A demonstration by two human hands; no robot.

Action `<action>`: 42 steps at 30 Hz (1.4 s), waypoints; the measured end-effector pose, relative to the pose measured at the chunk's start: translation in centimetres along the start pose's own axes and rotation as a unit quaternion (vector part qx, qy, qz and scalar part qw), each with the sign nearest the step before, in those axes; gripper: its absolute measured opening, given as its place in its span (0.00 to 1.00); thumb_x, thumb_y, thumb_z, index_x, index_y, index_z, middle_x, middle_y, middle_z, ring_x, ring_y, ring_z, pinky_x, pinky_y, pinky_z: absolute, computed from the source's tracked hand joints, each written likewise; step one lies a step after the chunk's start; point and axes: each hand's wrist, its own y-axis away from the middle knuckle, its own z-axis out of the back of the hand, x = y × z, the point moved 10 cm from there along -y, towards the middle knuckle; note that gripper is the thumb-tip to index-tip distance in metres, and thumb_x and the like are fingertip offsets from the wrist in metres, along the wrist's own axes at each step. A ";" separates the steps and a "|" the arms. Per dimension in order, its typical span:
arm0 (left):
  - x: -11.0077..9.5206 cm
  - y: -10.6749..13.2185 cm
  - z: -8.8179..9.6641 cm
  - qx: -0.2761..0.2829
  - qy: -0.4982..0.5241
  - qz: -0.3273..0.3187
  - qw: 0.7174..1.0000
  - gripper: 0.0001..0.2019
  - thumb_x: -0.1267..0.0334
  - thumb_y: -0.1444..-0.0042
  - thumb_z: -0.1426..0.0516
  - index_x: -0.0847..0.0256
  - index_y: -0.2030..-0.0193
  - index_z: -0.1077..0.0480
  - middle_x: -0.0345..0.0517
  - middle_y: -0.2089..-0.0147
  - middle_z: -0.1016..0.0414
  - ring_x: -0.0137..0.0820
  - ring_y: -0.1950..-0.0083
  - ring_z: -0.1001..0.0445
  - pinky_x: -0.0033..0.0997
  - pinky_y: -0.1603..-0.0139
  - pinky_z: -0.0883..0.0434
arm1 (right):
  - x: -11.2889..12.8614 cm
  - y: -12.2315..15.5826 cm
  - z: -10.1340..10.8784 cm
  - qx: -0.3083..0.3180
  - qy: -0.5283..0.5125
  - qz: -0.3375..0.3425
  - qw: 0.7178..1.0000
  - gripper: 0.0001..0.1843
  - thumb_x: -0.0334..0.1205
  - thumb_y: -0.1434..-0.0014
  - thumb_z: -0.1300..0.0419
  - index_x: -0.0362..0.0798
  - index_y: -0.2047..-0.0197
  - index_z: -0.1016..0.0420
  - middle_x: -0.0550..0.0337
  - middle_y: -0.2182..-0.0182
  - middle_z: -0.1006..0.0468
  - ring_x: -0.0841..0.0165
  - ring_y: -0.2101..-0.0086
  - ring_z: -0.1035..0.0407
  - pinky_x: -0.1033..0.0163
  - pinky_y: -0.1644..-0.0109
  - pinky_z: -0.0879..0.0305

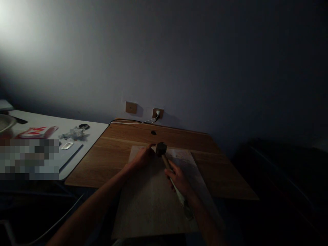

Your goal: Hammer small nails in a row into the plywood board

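My right hand (pixel 179 177) is wrapped around the wooden handle of a mallet (pixel 161 149) with a dark, round head. The handle slants down toward me, and its lower part looks pale. My left hand (pixel 143 155) is at the far part of a pale board (pixel 151 205), just left of the mallet head. Its fingers are curled together, the foremost one reaching toward the head. Whatever those fingers pinch, if anything, is too dark to make out. The board lies on a wooden desk (pixel 102 150), its near end sticking out past the desk edge.
Against the wall, a plugged-in charger (pixel 158 113) trails cables along the desk's back edge. To the left, a white table (pixel 77 123) carries a red-and-white packet (pixel 38 132), crumpled plastic (pixel 74 134), a dark round item (pixel 84 126) and a bowl (pixel 6 123). The right side is very dark.
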 end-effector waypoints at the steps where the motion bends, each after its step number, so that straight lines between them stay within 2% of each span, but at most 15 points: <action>1: -0.3 0.2 0.3 -0.008 -0.010 -0.006 1.000 0.29 0.73 0.47 0.42 0.59 0.36 0.37 0.45 0.58 0.20 0.35 0.59 0.21 0.31 0.58 0.27 | -0.2 0.4 0.7 -0.005 0.002 -0.002 1.000 0.35 0.49 0.41 0.43 0.48 0.32 0.38 0.72 0.75 0.34 0.78 0.86 0.42 0.73 0.88 0.47; 3: -1.7 0.7 1.1 -0.029 -0.044 -0.037 0.998 0.26 0.71 0.47 0.40 0.59 0.40 0.34 0.49 0.51 0.23 0.36 0.52 0.23 0.33 0.52 0.27 | -1.1 1.5 2.2 -0.017 0.008 -0.017 1.000 0.35 0.49 0.41 0.43 0.48 0.32 0.38 0.71 0.75 0.34 0.78 0.87 0.42 0.73 0.88 0.47; 6: -6.0 2.1 0.8 -0.025 -0.117 -0.131 0.984 0.16 0.66 0.42 0.41 0.59 0.46 0.30 0.51 0.48 0.26 0.38 0.49 0.26 0.36 0.49 0.28 | -2.7 3.3 4.6 -0.032 0.019 -0.050 0.998 0.35 0.47 0.40 0.44 0.46 0.31 0.39 0.70 0.76 0.35 0.78 0.87 0.42 0.72 0.89 0.48; 8: -9.8 3.5 -1.1 0.027 -0.167 -0.221 0.960 0.12 0.65 0.38 0.42 0.60 0.48 0.29 0.50 0.52 0.25 0.38 0.51 0.26 0.36 0.49 0.29 | -3.7 4.3 5.8 -0.045 0.029 -0.073 0.996 0.36 0.45 0.39 0.45 0.45 0.29 0.41 0.70 0.76 0.34 0.77 0.88 0.42 0.72 0.89 0.48; 11: -14.7 6.0 -4.8 0.114 -0.233 -0.347 0.901 0.10 0.68 0.37 0.42 0.59 0.50 0.28 0.48 0.54 0.24 0.37 0.50 0.26 0.36 0.48 0.31 | -4.5 5.0 6.5 -0.054 0.045 -0.090 0.993 0.37 0.43 0.38 0.47 0.43 0.27 0.45 0.71 0.79 0.35 0.76 0.88 0.41 0.72 0.88 0.47; 13: -16.5 7.0 -6.4 0.129 -0.262 -0.387 0.875 0.09 0.71 0.37 0.43 0.60 0.50 0.28 0.49 0.54 0.23 0.37 0.51 0.26 0.35 0.50 0.31 | -4.7 5.1 6.4 -0.049 0.051 -0.093 0.993 0.37 0.43 0.37 0.48 0.43 0.27 0.46 0.72 0.82 0.36 0.75 0.88 0.41 0.72 0.88 0.47; 16: -17.3 7.3 -7.8 0.128 -0.297 -0.399 0.858 0.08 0.72 0.37 0.43 0.61 0.53 0.28 0.48 0.58 0.22 0.36 0.55 0.25 0.36 0.54 0.31 | -5.1 5.1 6.4 -0.054 0.046 -0.105 0.992 0.37 0.44 0.37 0.46 0.44 0.27 0.46 0.71 0.83 0.35 0.74 0.87 0.41 0.72 0.88 0.47; 21: -17.2 7.2 -8.3 0.125 -0.310 -0.402 0.852 0.07 0.72 0.36 0.44 0.61 0.54 0.27 0.47 0.64 0.24 0.36 0.60 0.25 0.35 0.59 0.30 | -5.4 5.0 6.6 -0.054 0.029 -0.096 0.993 0.37 0.47 0.38 0.44 0.45 0.28 0.43 0.70 0.81 0.33 0.74 0.87 0.41 0.72 0.87 0.48; 24: -15.9 6.2 -6.6 0.110 -0.282 -0.359 0.883 0.09 0.71 0.37 0.43 0.59 0.52 0.26 0.47 0.61 0.23 0.36 0.59 0.24 0.35 0.56 0.30 | -5.6 5.0 6.6 -0.049 0.024 -0.091 0.994 0.38 0.46 0.39 0.44 0.45 0.28 0.45 0.71 0.80 0.34 0.75 0.87 0.41 0.72 0.87 0.48; 26: -13.8 4.8 -4.4 0.088 -0.245 -0.290 0.921 0.11 0.71 0.38 0.43 0.57 0.52 0.24 0.46 0.59 0.22 0.35 0.58 0.24 0.34 0.54 0.29 | -5.4 4.9 6.5 -0.045 0.017 -0.078 0.996 0.38 0.46 0.40 0.44 0.44 0.29 0.43 0.72 0.80 0.35 0.75 0.87 0.42 0.71 0.87 0.47; 29: -9.0 2.7 -0.1 0.034 -0.150 -0.155 0.976 0.11 0.73 0.41 0.43 0.58 0.54 0.23 0.45 0.58 0.20 0.32 0.58 0.22 0.28 0.55 0.29 | -5.0 4.8 6.3 -0.042 0.009 -0.066 0.997 0.37 0.46 0.40 0.44 0.44 0.30 0.41 0.71 0.78 0.36 0.76 0.87 0.43 0.71 0.87 0.46; 31: -5.8 1.8 2.1 -0.002 -0.098 -0.077 0.992 0.12 0.74 0.44 0.43 0.59 0.58 0.22 0.43 0.61 0.19 0.30 0.61 0.22 0.25 0.58 0.29 | -4.7 4.8 6.1 -0.048 0.014 -0.071 0.996 0.36 0.44 0.39 0.45 0.44 0.30 0.41 0.71 0.77 0.36 0.77 0.87 0.42 0.71 0.87 0.46; 33: -3.5 1.4 3.3 -0.028 -0.082 -0.032 0.996 0.12 0.75 0.46 0.43 0.59 0.60 0.21 0.42 0.62 0.18 0.30 0.62 0.22 0.24 0.59 0.29 | -4.2 4.7 5.7 -0.053 0.016 -0.072 0.996 0.35 0.43 0.39 0.46 0.44 0.30 0.42 0.71 0.76 0.36 0.77 0.86 0.42 0.72 0.87 0.47; 36: -1.9 1.3 3.6 -0.042 -0.075 -0.013 0.996 0.13 0.75 0.47 0.44 0.59 0.61 0.20 0.43 0.62 0.17 0.31 0.61 0.21 0.24 0.59 0.29 | -3.2 4.3 4.7 -0.045 0.011 -0.066 0.997 0.34 0.43 0.38 0.46 0.46 0.30 0.41 0.70 0.76 0.35 0.77 0.86 0.42 0.71 0.87 0.47; 42: -1.5 1.6 3.1 -0.037 -0.094 -0.023 0.995 0.13 0.74 0.47 0.44 0.60 0.60 0.20 0.45 0.61 0.18 0.32 0.60 0.21 0.26 0.56 0.28 | -1.1 3.2 2.6 -0.016 0.011 -0.032 0.999 0.32 0.47 0.40 0.43 0.48 0.33 0.36 0.70 0.75 0.35 0.78 0.86 0.43 0.72 0.87 0.48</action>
